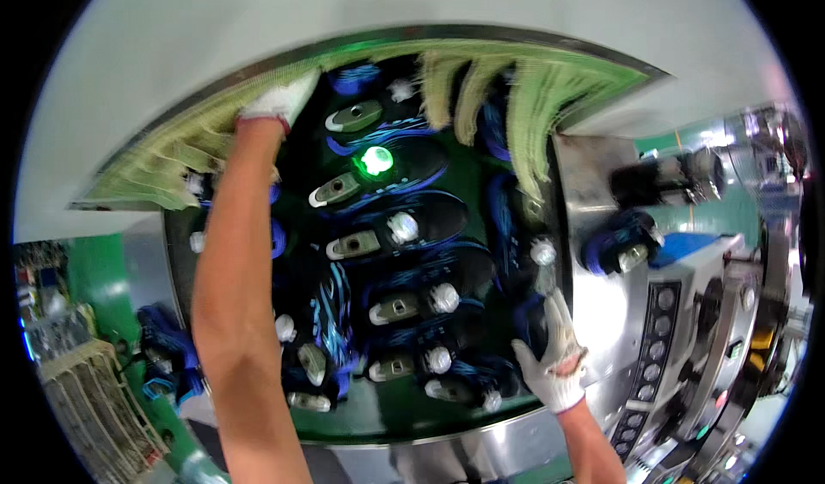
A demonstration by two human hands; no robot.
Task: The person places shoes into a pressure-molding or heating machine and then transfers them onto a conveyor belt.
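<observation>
My left hand, in a white glove, reaches far in against the hanging yellow-green fringe. Its fingers stretch toward the dark shoes under the fringe, and I see nothing held in them. At the right, my right hand is also gloved, with thumb and fingers apart, beside a blue-black shoe at the belt's edge. Several black and blue shoes, among them one in the middle, lie sideways on the dark green belt. Grey-green inserts and crumpled white wads show in them. A green light spot falls on one wad.
A pale machine hood arches above the fringe. Metal edging borders the belt at right, where another shoe rests near a panel of round dials. To the left stand more shoes and a slatted rack.
</observation>
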